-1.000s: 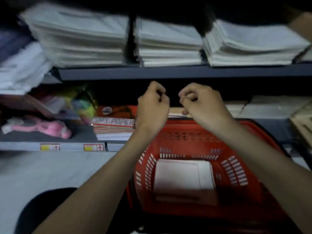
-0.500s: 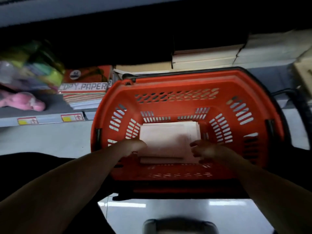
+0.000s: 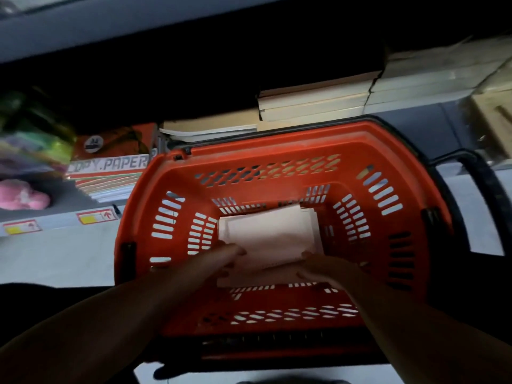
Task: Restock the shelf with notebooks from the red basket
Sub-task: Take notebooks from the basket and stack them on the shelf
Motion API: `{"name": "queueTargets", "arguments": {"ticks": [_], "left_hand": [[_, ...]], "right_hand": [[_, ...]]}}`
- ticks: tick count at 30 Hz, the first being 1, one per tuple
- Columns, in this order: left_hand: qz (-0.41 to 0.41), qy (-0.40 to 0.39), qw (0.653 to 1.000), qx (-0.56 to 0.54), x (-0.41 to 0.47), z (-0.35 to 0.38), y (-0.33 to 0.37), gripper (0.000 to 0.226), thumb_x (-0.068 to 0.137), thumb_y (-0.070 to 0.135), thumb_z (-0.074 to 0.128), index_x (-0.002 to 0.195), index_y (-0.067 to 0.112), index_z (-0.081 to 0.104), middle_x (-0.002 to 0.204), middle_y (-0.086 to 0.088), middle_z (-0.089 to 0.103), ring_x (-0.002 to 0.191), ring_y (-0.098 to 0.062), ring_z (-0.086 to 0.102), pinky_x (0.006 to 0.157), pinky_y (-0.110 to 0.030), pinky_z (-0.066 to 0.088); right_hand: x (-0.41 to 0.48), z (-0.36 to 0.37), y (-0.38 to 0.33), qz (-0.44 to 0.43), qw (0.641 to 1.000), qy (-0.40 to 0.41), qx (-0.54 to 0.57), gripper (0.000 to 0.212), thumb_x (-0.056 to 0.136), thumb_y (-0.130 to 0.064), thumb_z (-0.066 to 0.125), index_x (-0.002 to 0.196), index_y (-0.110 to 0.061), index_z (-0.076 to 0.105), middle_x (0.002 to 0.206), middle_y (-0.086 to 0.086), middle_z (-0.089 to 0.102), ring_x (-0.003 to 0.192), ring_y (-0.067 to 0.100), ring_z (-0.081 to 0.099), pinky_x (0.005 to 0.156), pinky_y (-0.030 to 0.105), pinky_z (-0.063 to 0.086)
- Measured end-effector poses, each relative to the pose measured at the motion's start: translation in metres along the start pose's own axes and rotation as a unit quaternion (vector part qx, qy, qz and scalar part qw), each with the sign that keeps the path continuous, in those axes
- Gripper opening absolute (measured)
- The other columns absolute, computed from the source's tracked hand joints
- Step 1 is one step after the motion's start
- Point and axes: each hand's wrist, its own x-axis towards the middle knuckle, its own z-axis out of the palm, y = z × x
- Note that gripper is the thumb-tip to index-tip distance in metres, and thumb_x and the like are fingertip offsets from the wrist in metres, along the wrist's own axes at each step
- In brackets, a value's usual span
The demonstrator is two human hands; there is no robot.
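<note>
The red basket stands in front of the lower shelf, open side up. A stack of pale notebooks lies on its bottom. My left hand grips the near left corner of the top notebooks, fingers laid over the cover. At the near right corner my right hand grips them too. The near edge of the top bundle is raised a little above the notebooks beneath it. Both thumbs are hidden.
On the lower shelf behind the basket lie stacks of cream notebooks, a red copy-paper ream and a pink soft toy. The basket's black handle hangs to the right. The upper shelf's edge runs overhead.
My hands came down from shelf height into the basket and closed on the near corners of the top notebooks. The view tilted down onto the basket.
</note>
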Motion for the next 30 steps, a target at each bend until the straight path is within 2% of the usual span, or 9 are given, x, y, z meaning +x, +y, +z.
{"name": "queueTargets", "arguments": {"ticks": [4,8,10,13,17,20,23,27,30], "left_hand": [[0.113,0.025,0.993,0.019,-0.008,0.007,0.006,0.039,0.091,0.019,0.063,0.129,0.012,0.054,0.114,-0.007,0.064,0.098,-0.024,0.062,0.073,-0.031,0.051],[0.329,0.007,0.938,0.107,-0.04,-0.003,0.032,0.035,0.09,0.005,0.06,0.123,0.016,0.062,0.121,-0.002,0.068,0.111,-0.021,0.063,0.095,-0.032,0.049],[0.414,0.002,0.895,0.168,-0.067,-0.01,0.052,0.034,0.09,0.004,0.061,0.122,0.015,0.063,0.119,0.002,0.067,0.108,-0.014,0.062,0.089,-0.023,0.045],[0.493,-0.015,0.845,0.208,-0.115,-0.038,0.08,0.03,0.091,0.012,0.059,0.12,0.011,0.063,0.118,-0.006,0.066,0.109,-0.022,0.061,0.091,-0.03,0.046],[0.587,0.032,0.769,0.251,-0.2,-0.1,0.106,0.011,0.093,0.013,0.062,0.099,0.022,0.066,0.095,0.003,0.069,0.089,0.001,0.063,0.079,-0.018,0.05],[0.638,0.049,0.706,0.305,-0.264,-0.141,0.11,0.005,0.091,0.021,0.065,0.092,0.025,0.067,0.091,0.009,0.069,0.089,0.003,0.063,0.079,-0.016,0.047],[0.685,0.095,0.691,0.209,-0.307,-0.164,0.099,0.01,0.089,0.017,0.068,0.097,0.023,0.07,0.092,0.009,0.069,0.088,0.002,0.064,0.08,-0.015,0.048],[0.733,0.172,0.646,-0.125,-0.336,-0.193,0.081,0.042,0.093,0.015,0.063,0.131,0.023,0.048,0.09,-0.014,0.06,0.082,-0.022,0.061,0.078,-0.031,0.051],[0.687,0.173,0.684,-0.173,-0.328,-0.212,0.074,0.049,0.098,0.031,0.056,0.14,0.032,0.031,0.1,-0.006,0.07,0.098,-0.02,0.068,0.09,-0.049,0.054]], "right_hand": [[0.001,-0.003,0.012,0.021,0.999,0.046,0.003,0.056,0.104,-0.027,0.04,0.153,-0.008,0.022,0.16,0.014,0.022,0.143,0.031,0.028,0.112,0.035,0.03],[-0.005,0.007,-0.003,0.0,0.996,0.084,0.011,0.076,0.101,-0.032,0.048,0.155,-0.001,0.004,0.161,0.017,0.016,0.145,0.029,0.027,0.112,0.033,0.028],[-0.016,0.0,-0.017,-0.022,0.969,0.23,0.088,0.068,0.089,-0.014,0.065,0.144,0.003,0.028,0.142,0.019,0.046,0.131,0.027,0.046,0.103,0.03,0.037],[-0.034,-0.017,-0.022,-0.145,0.87,0.439,0.171,0.023,0.073,0.002,0.071,0.088,-0.012,0.06,0.092,0.005,0.063,0.098,0.021,0.063,0.089,0.028,0.047],[-0.072,-0.029,-0.038,-0.276,0.821,0.461,0.191,0.068,0.077,-0.013,0.079,0.134,-0.022,0.044,0.127,-0.012,0.053,0.116,0.005,0.049,0.101,0.025,0.039],[-0.103,-0.03,-0.059,-0.319,0.813,0.47,0.125,0.044,0.083,-0.021,0.076,0.123,-0.022,0.057,0.112,-0.018,0.058,0.106,0.005,0.055,0.085,0.013,0.04],[-0.136,-0.024,-0.083,-0.383,0.788,0.464,0.128,0.005,0.09,-0.018,0.067,0.091,-0.018,0.062,0.084,-0.017,0.071,0.086,0.004,0.068,0.072,0.02,0.05],[-0.195,-0.022,-0.134,-0.453,0.716,0.5,0.179,0.014,0.092,-0.01,0.061,0.083,-0.02,0.058,0.086,-0.02,0.068,0.075,-0.006,0.062,0.063,0.012,0.046],[-0.235,-0.024,-0.19,-0.49,0.681,0.502,0.21,0.009,0.092,-0.027,0.059,0.088,-0.019,0.058,0.086,-0.011,0.07,0.077,0.005,0.066,0.075,0.031,0.055]]}}
